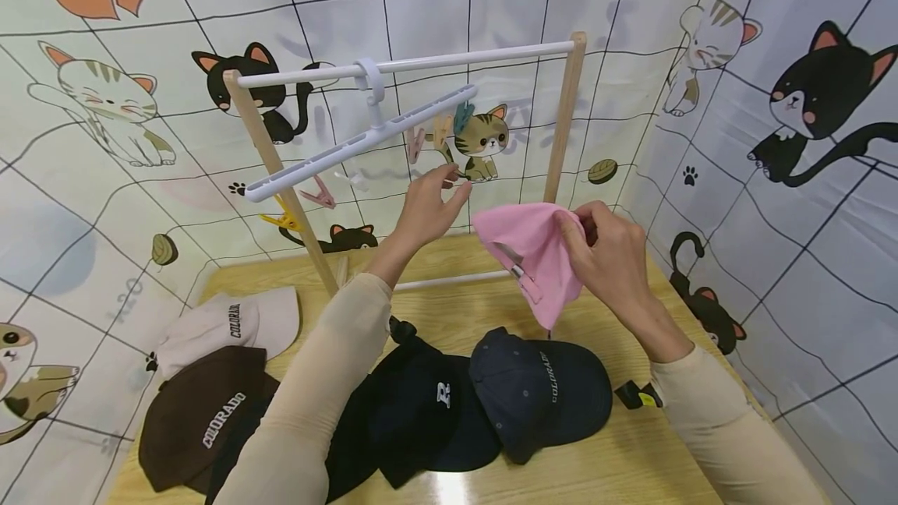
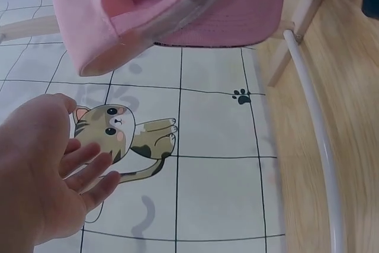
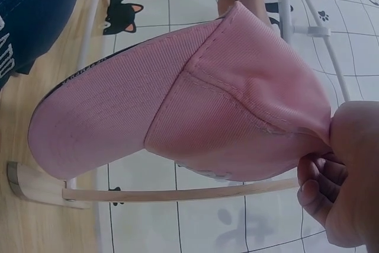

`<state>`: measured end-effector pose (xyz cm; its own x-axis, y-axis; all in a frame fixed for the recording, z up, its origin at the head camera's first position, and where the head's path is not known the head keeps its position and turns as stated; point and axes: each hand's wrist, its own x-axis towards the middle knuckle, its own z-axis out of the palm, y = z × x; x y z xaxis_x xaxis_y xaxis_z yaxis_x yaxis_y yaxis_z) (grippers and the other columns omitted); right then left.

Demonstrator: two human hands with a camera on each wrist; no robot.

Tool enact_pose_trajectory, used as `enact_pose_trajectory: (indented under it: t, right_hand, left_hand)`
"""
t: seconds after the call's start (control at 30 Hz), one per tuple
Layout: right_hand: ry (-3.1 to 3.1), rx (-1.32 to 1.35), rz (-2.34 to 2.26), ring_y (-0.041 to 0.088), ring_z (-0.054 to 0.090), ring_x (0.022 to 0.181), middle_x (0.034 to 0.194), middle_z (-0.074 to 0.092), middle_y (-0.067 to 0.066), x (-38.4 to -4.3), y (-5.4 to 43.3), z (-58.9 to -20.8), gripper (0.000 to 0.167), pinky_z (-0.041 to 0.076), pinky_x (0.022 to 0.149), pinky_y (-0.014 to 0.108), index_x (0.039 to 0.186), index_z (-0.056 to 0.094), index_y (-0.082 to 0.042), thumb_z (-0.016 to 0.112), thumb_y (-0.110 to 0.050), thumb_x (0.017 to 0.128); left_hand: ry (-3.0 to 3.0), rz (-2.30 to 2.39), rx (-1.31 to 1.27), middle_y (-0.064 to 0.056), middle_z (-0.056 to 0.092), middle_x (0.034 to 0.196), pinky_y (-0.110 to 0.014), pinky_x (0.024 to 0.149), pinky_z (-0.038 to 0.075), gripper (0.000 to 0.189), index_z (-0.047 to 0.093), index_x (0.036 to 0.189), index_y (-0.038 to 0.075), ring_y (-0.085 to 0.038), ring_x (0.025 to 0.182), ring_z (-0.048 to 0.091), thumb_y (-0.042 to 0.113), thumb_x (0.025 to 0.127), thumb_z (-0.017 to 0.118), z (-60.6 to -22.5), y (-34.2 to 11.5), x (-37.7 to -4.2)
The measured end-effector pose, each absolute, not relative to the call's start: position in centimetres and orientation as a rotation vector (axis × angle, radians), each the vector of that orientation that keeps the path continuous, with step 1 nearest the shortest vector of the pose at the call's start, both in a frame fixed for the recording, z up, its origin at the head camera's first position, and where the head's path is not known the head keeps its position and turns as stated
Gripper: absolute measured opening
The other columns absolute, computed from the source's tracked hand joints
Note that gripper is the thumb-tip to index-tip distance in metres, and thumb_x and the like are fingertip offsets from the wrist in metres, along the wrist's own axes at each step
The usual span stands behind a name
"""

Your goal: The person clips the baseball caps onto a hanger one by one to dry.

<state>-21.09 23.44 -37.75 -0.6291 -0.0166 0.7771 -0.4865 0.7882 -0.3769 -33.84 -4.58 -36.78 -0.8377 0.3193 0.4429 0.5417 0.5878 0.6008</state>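
My right hand [image 1: 613, 259] pinches a pink baseball cap [image 1: 522, 236] by the fabric of its crown, above the table's right half. In the right wrist view the cap [image 3: 237, 105] hangs with its brim pointing away from the hand. Nothing is in my left hand [image 1: 431, 209], whose fingers are loosely bent just below a pale lilac hanger bar [image 1: 365, 143]. Small clips dangle from that bar, among them a teal clip [image 1: 463, 117], an orange clip [image 1: 442, 131] and a pink clip [image 1: 319, 193]. The left wrist view has the cap [image 2: 106, 39] above the left hand's fingers.
The hanger hooks over the white top rail [image 1: 477, 58] of a wooden-legged rack. Along the table's front lie a navy cap [image 1: 540, 388], a black cap [image 1: 421, 411], a brown cap [image 1: 203, 411] and a cream cap [image 1: 273, 318]. A cat-patterned sheet [image 1: 421, 22] encloses the table.
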Motion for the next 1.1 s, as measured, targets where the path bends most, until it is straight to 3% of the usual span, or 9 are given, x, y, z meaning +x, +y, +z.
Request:
enact_pose_trajectory:
  t: [0.37, 0.57, 1.1]
  right_hand:
    - [-2.158, 0.367, 0.744, 0.029, 0.068, 0.058, 0.073, 0.075, 0.02, -21.0, 23.6, -37.5, 0.024, 0.04, 0.059, 0.019, 0.097, 0.074, 0.007, 0.08, -0.015, 0.102]
    - [-2.158, 0.369, 0.739, 0.029, 0.068, 0.058, 0.073, 0.075, 0.02, -21.0, 23.6, -37.4, 0.023, 0.041, 0.059, 0.021, 0.097, 0.074, 0.007, 0.08, -0.015, 0.102]
    - [-2.167, 0.372, 0.726, 0.03, 0.067, 0.058, 0.072, 0.074, 0.021, -21.1, 23.6, -37.2, 0.023, 0.042, 0.058, 0.024, 0.097, 0.073, 0.008, 0.08, -0.014, 0.102]
  left_hand:
    - [-2.556, -1.215, -0.637, -0.022, 0.057, 0.168, -0.055, 0.128, 0.048, 0.067, 0.046, 0.168, -0.002, -0.041, 0.154, 0.058, 0.034, 0.113, 0.06, -36.2, -2.1, -35.5]
    - [-2.616, -1.276, -0.588, -0.02, 0.039, 0.182, -0.056, 0.14, 0.034, 0.079, 0.032, 0.176, 0.001, -0.04, 0.171, 0.038, 0.042, 0.114, 0.057, -35.8, -1.2, -36.2]
    - [-2.649, -1.398, -0.439, -0.018, 0.027, 0.188, -0.06, 0.142, 0.027, 0.089, 0.014, 0.181, 0.007, -0.042, 0.175, 0.026, 0.044, 0.113, 0.058, -35.2, 0.1, -37.0]
